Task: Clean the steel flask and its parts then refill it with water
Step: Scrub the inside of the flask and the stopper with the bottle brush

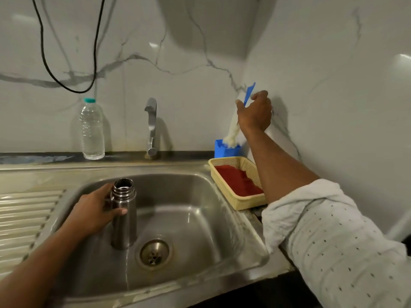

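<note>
Left grip (95,211) is wrapped round the upper body of the steel flask (123,215), thumb across the front, fingers behind; flask stands upright w/ its base on the sink (200,218) floor, just beside the drain (154,253), cap off, threaded mouth open. Right grip (255,112) is up at the back corner, fingers curled round the blue handle of the bottle brush (233,130), whose white fluffy head points down at, or just into, the blue holder (224,150); can't tell if it touches. Handling, as I judge it: flask is stiff steel, won't dent easily, prob light since it looks empty, but smooth wall = slippery once wet or soapy, so best held mid-body or just under the ridged neck, where the rings give purchase. Brush: light, rigid handle, soft head that should bend into the narrow mouth; hold near the handle end for reach. Counts: 1 flask, no cap or other parts in view; 1 brush, 1 holder; 1 tap (151,126) behind the sink; 1 clear plastic bottle (92,130) w/ a teal cap on the desk ledge, left of the tap; 1 yellow basket (240,204) w/ 1 red cloth or pad (238,181) inside, right of the sink; 1 black cable (42,52) looping on the wall
</note>
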`<state>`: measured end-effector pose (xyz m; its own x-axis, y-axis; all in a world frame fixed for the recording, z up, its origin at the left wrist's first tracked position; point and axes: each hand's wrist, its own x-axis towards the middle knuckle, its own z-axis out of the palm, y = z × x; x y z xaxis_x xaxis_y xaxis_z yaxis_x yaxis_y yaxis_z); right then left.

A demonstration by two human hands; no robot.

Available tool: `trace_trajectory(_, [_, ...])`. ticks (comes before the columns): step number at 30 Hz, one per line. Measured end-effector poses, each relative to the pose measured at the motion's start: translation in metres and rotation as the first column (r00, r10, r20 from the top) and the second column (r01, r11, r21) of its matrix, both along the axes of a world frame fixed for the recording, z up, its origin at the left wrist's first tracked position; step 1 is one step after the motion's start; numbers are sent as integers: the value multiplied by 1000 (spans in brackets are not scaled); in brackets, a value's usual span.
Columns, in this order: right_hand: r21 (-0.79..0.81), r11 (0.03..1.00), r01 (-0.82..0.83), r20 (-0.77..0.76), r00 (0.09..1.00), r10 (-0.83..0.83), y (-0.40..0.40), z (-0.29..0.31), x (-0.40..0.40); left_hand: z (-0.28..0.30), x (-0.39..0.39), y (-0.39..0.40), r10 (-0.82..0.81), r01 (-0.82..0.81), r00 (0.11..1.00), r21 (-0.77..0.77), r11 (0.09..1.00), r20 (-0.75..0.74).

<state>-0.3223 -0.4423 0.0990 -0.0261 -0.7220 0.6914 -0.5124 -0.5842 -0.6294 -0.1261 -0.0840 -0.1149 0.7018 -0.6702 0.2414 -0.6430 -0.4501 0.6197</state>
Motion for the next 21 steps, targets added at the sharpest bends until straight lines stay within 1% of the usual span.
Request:
trace_trajectory(5, [37, 998, -43, 68, 997, 40, -23, 12, -3, 1, -2, 3, -20, 20, 999, 20, 1000, -27])
trace_trajectory(9, [35, 998, -55, 61, 997, 53, -32, 21, -6, 5, -7, 7, -40, 40, 998, 4, 999, -54])
trace_trajectory(12, [33, 996, -78, 41, 996, 77, -38, 23, -2, 6, -8, 5, -34, 33, 997, -5, 999, -69])
trace_trajectory(16, [-1, 991, -133, -53, 990, 133, -36, 19, 6, 7, -7, 3, -27, 27, 996, 1, 1000, -85])
trace_trajectory(18, [-8, 989, -148, -68, 987, 147, -35, 19, 9, 6, -6, 3, -15, 16, 997, 10, 1000, -77])
trace_trajectory(21, [-7, 983, -181, 6, 983, 181, -39, 25, 10, 7, -5, 2, -6, 8, 998, 20, 1000, -70])
